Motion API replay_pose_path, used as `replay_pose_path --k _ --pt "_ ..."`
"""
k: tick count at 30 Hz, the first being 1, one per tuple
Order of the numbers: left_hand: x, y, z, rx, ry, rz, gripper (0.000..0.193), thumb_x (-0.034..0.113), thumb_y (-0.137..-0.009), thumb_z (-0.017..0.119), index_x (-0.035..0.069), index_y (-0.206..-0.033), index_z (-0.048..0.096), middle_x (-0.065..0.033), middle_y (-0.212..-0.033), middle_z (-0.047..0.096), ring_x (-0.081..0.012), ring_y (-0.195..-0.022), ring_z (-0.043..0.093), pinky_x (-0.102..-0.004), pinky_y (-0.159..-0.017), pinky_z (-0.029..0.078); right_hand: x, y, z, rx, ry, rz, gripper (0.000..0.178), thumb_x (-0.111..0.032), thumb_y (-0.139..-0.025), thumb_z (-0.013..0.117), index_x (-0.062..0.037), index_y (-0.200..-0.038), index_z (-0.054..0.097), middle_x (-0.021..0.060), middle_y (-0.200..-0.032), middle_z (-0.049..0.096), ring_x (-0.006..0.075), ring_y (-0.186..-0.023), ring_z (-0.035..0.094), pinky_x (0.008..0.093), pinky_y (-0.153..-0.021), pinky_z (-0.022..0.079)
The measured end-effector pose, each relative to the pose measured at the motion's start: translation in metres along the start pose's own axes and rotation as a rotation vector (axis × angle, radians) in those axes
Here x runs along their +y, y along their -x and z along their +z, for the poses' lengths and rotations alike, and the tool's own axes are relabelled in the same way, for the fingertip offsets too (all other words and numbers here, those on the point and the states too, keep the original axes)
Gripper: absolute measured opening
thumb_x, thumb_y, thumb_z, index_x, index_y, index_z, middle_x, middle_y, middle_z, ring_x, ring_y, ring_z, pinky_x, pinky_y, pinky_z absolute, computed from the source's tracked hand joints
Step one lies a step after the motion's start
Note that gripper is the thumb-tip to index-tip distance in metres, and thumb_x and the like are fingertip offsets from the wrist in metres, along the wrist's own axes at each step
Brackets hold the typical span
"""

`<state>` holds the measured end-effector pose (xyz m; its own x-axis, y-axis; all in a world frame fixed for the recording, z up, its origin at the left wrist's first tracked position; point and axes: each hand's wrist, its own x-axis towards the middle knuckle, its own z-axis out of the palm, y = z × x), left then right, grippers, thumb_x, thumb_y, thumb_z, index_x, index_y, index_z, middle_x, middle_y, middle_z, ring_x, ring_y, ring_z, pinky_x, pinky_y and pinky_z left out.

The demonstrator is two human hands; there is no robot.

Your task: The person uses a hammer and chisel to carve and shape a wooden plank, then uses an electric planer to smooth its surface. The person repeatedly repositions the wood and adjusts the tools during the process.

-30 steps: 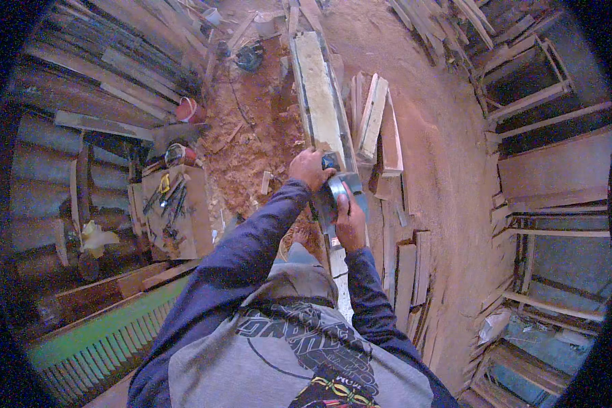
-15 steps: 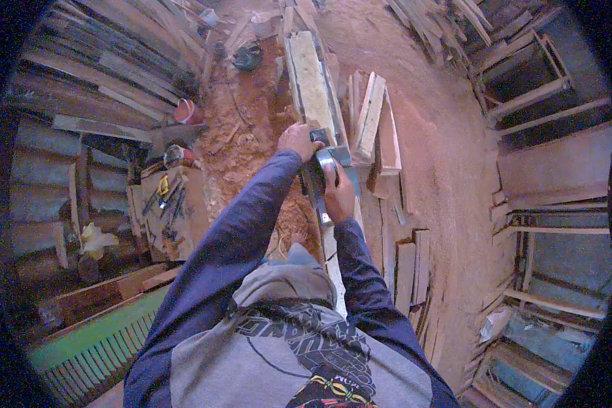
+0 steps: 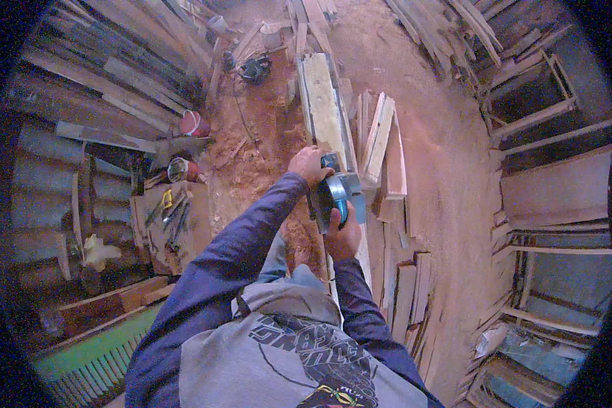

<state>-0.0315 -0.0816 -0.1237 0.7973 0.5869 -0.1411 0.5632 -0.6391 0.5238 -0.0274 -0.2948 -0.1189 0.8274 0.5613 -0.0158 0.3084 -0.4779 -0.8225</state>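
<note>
The fingers of the left hand (image 3: 309, 165) were curled around the dark front knob (image 3: 329, 161) of a teal power tool (image 3: 338, 190), their tips mostly lost from sight against it. The right hand (image 3: 344, 236) grasped the same tool by its curved rear handle; its thumb showed on the left side, but its other fingers were partly hidden and too grainy to separate. The tool's underside was out of view, and its rear end was partly covered by the right hand. It looked compact and rounded, with a pale shine along the top of the body and a flat, lighter blue-grey part jutting to the right. It lay directly between the two hands, just ahead of the right fingers and just behind the left ones.

Beneath and beyond the left fingers stretched a long, pale, dark-edged timber (image 3: 325, 102); its near stretch was covered by the tool and hands. To the right of the fingers, a little ahead, leaned a few cut boards (image 3: 379, 139). Well off to the left were a red bucket (image 3: 195, 124) and a jumble of hand tools (image 3: 175, 212), blurred together. Farther back on that side, a green slatted panel (image 3: 92, 347) was cut off by the dark rim.
</note>
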Motion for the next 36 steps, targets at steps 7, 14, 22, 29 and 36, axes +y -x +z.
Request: replay_pose_path --k 7,14,22,29,36 --pt "-0.044 -0.062 0.002 -0.038 0.012 0.258 0.043 0.028 -0.075 0.078 0.0 -0.107 0.068 -0.0195 -0.11 0.066 -0.0366 -0.109 0.062 -0.0437 -0.095 0.051 -0.009 -0.038 0.023 0.007 0.031 0.022 0.057 -0.05 -0.094 0.058 -0.0033 -0.128 0.058 0.0261 -0.1 0.069 0.0468 -0.092 0.066 0.0522 -0.077 0.052" --pt "-0.079 -0.124 -0.014 -0.105 -0.129 0.657 0.03 0.03 -0.085 0.063 0.011 -0.107 0.068 -0.0121 -0.103 0.069 -0.0332 -0.103 0.063 -0.0445 -0.093 0.05 -0.024 -0.07 0.04 0.029 0.169 0.01 0.052 -0.046 -0.097 0.054 -0.0027 -0.125 0.059 0.0254 -0.091 0.068 0.043 -0.083 0.066 0.0492 -0.073 0.051" --pt "-0.004 -0.088 -0.153 0.209 0.332 0.642 0.038 0.029 -0.076 0.077 0.004 -0.103 0.068 -0.0168 -0.101 0.064 -0.0364 -0.094 0.063 -0.0442 -0.082 0.051 -0.036 -0.118 0.065 0.109 0.266 -0.062 0.053 -0.049 -0.096 0.055 -0.0044 -0.123 0.062 0.0264 -0.089 0.069 0.0438 -0.08 0.068 0.05 -0.069 0.053" --pt "0.054 0.012 -0.285 -0.614 1.31 1.723 0.031 0.023 -0.095 0.063 0.004 -0.12 0.065 -0.013 -0.091 0.063 -0.0283 -0.081 0.063 -0.0398 -0.069 0.047 -0.044 -0.17 0.091 0.085 0.18 -0.044 0.049 -0.045 -0.097 0.055 -0.0037 -0.123 0.061 0.0231 -0.087 0.068 0.0379 -0.077 0.068 0.0464 -0.069 0.053" --pt "0.051 0.008 -0.311 -0.618 1.075 1.797 0.025 0.023 -0.099 0.054 0.002 -0.108 0.066 -0.0117 -0.087 0.059 -0.0296 -0.075 0.06 -0.0399 -0.064 0.046 -0.058 -0.213 0.108 0.142 0.189 -0.205 0.044 -0.04 -0.099 0.055 -0.0025 -0.123 0.058 0.0179 -0.074 0.064 0.0342 -0.066 0.066 0.0453 -0.061 0.051"
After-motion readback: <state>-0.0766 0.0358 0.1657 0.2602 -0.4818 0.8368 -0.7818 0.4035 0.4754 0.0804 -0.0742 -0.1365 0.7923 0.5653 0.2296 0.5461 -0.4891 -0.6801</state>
